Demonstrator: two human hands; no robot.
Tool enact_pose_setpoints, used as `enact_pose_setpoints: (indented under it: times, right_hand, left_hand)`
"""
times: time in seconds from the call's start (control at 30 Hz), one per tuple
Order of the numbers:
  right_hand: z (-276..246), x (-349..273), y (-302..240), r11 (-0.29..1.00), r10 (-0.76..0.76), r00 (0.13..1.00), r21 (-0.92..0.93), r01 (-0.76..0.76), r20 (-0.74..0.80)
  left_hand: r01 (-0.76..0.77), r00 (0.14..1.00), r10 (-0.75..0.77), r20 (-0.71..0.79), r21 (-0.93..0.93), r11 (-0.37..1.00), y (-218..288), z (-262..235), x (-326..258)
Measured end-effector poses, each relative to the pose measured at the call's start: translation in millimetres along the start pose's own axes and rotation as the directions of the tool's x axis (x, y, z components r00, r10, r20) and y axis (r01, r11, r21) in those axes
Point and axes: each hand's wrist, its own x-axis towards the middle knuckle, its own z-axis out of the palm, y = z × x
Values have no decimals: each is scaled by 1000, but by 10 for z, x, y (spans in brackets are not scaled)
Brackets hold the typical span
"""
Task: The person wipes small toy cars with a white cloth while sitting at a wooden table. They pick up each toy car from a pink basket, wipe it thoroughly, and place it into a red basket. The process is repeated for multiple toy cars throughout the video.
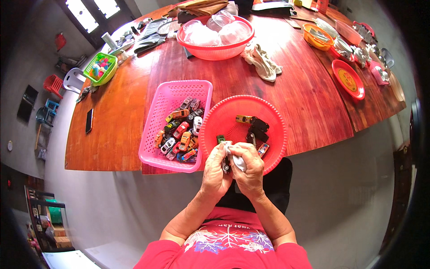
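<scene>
Over the near edge of a round red basket (244, 99), my two hands meet. My left hand (214, 174) is closed on a small dark toy car (225, 167), mostly covered by the fingers; one wheel shows. A white cloth (239, 163) is pinched in my right hand (251, 172) and pressed against the car. Inside the red basket lie several toy cars, among them a gold one (243, 119) and black ones (259, 125). Left of it stands a pink rectangular basket (151, 130) with a pile of toy cars (181, 130) in many colours.
On the wooden table (309, 89), a red basket (215, 54) of clear plastic containers stands at the back beside a crumpled cloth (262, 62). A phone (89, 121) and green basket (109, 77) are left. A red plate (348, 80) and orange basket (317, 39) are right.
</scene>
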Motion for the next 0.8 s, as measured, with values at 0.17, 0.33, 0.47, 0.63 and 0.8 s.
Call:
enact_pose_setpoints:
  times: [0.17, 0.33, 0.47, 0.63, 0.8]
  right_hand:
    - [-115, -129, -181, 975, -188, 964, -80, 206, 187]
    - [-103, -87, -159, 959, -239, 970, -146, 243, 43]
    - [-55, 159, -137, 916, -316, 948, -272, 294, -38]
    - [-16, 232, -132, 904, -297, 954, -310, 295, 43]
    - [-39, 33, -232, 924, -239, 961, -273, 269, 138]
  left_hand:
    - [102, 991, -104, 83, 18, 995, 165, -162, 49]
    - [150, 984, -144, 102, -58, 987, 96, -53, 4]
    - [145, 987, -134, 92, -129, 981, 46, 95, -79]
    - [85, 995, -81, 60, -71, 994, 50, 0, -48]
    - [68, 994, -55, -91, 142, 988, 162, 108, -20]
